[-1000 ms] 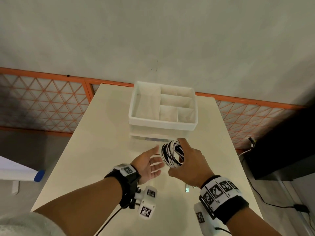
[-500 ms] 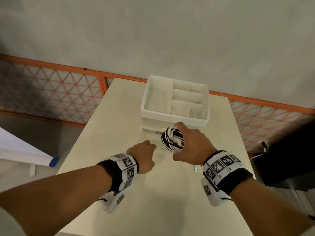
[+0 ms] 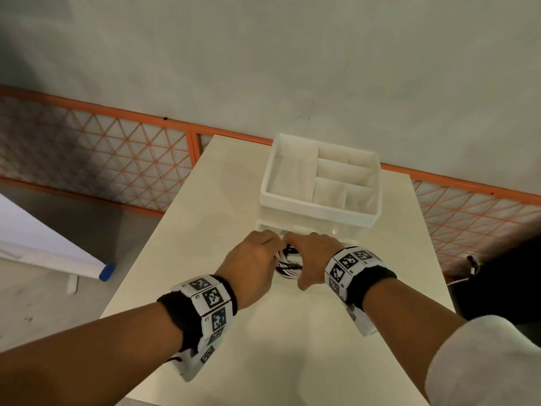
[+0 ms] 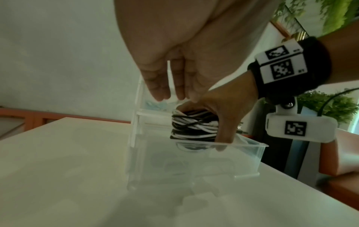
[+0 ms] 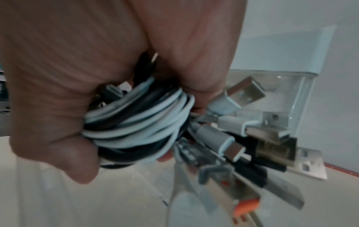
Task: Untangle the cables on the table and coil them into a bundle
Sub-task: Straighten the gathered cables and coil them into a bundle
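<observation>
My right hand [image 3: 310,253] grips a coiled bundle of black and white cables [image 3: 288,263] from above. In the left wrist view the bundle [image 4: 194,127] hangs just over the rim of a pulled-out clear plastic drawer [image 4: 242,155], with the right thumb dipping inside it. The right wrist view shows the coil [image 5: 139,122] wrapped in my fingers, with several USB plugs [image 5: 244,92] sticking out loose. My left hand [image 3: 251,259] sits close beside the bundle, its fingers [image 4: 161,86] straight and pointing down at the drawer unit, holding nothing.
A white divided organizer tray [image 3: 319,209] stands on the clear drawer unit [image 3: 348,234] at the far end of the cream table [image 3: 205,230]. An orange lattice rail [image 3: 117,159] runs behind. A white board with a blue cap [image 3: 106,272] lies on the floor at left.
Both hands moved forward and down to the drawer unit. The coil went from chest height in front of the tray to just over the open drawer, and my left hand closed in beside it.
</observation>
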Available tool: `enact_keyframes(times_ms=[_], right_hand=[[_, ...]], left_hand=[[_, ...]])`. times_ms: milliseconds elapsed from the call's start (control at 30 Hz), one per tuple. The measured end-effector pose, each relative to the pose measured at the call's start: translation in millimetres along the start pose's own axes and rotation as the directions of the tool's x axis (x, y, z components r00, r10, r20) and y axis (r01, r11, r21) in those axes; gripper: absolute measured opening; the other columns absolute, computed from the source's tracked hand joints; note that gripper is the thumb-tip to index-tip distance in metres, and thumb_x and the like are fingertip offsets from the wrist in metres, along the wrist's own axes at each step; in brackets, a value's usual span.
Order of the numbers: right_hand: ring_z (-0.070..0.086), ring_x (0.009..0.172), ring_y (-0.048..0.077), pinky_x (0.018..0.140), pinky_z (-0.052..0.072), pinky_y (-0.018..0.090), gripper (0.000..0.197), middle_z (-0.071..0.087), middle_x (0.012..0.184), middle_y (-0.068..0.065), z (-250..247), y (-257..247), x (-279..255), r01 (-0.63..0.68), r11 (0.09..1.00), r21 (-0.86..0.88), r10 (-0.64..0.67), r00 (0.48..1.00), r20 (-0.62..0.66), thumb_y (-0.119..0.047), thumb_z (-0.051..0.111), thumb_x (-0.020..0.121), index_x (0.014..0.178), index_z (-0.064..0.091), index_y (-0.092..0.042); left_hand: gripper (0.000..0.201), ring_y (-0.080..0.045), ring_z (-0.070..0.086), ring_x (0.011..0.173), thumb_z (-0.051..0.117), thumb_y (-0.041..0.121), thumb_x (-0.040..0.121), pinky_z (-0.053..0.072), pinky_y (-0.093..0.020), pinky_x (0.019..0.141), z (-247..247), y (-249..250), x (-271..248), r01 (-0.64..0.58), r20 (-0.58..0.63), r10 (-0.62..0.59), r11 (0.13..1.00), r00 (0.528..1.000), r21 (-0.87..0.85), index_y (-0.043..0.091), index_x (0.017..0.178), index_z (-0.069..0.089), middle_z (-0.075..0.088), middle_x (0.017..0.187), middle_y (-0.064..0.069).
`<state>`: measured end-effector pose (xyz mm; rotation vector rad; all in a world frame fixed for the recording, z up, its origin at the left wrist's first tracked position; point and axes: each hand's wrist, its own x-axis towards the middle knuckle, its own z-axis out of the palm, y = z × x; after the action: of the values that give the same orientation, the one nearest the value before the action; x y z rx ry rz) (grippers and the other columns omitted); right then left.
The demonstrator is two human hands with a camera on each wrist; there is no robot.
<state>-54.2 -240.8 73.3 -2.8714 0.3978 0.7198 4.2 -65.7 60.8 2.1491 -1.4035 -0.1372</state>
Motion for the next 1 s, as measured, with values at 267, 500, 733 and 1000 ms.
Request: enact_keyframes(times_ms=[267,500,733,1000], right_hand=[[0.063,0.104,0.022,0.089,0.055,0.042,0.076,0.065,0.116,-0.007,12,-2,8,0.097,0.965,0.242,-0.083,0.994,-0.067,-0.03,0.084,0.064,0.13,0.046,-0.033],[0.058,0.114,0.02,0.095,0.048,0.037,0.043,0.063,0.121,-0.003,17,12,-30,0.121,0.972,0.204,-0.053,0.949,-0.312,-0.037,0.07,0.086,0.128,0.063,-0.032],[0.051,0.138,0.033,0.106,0.05,0.048,0.054,0.053,0.149,0.013,109,4,-49,0.034,0.999,-0.024,-0.041,0.871,-0.49,-0.03,0.069,0.09,0.139,0.057,-0.011],[0.06,0.124,0.034,0.091,0.05,0.053,0.037,0.062,0.141,0.0,112,4,-43,-0.093,0.994,-0.066,0.038,0.816,-0.577,-0.036,0.054,0.096,0.129,0.064,-0.024]], left_hand=[[0.025,-0.022,0.051,0.127,0.048,0.013,0.098,0.055,-0.039,0.08,35,-11,9,-0.002,0.213,-0.013,0.998,0.977,0.067,0.021,0.114,0.064,0.064,0.124,0.006],[0.033,-0.029,0.06,0.114,0.043,0.018,0.096,0.048,-0.035,0.079,43,-8,23,0.118,0.339,-0.198,0.963,0.92,0.242,0.027,0.123,0.059,0.058,0.132,0.001],[0.029,-0.032,0.063,0.105,0.044,0.02,0.096,0.051,-0.039,0.081,49,-8,30,0.127,0.344,-0.238,0.94,0.908,0.317,0.026,0.116,0.064,0.053,0.136,-0.005],[0.034,-0.022,0.046,0.131,0.04,0.035,0.101,0.046,-0.041,0.1,45,-18,28,0.058,0.395,-0.076,0.997,0.915,0.057,0.017,0.118,0.064,0.062,0.127,0.001]])
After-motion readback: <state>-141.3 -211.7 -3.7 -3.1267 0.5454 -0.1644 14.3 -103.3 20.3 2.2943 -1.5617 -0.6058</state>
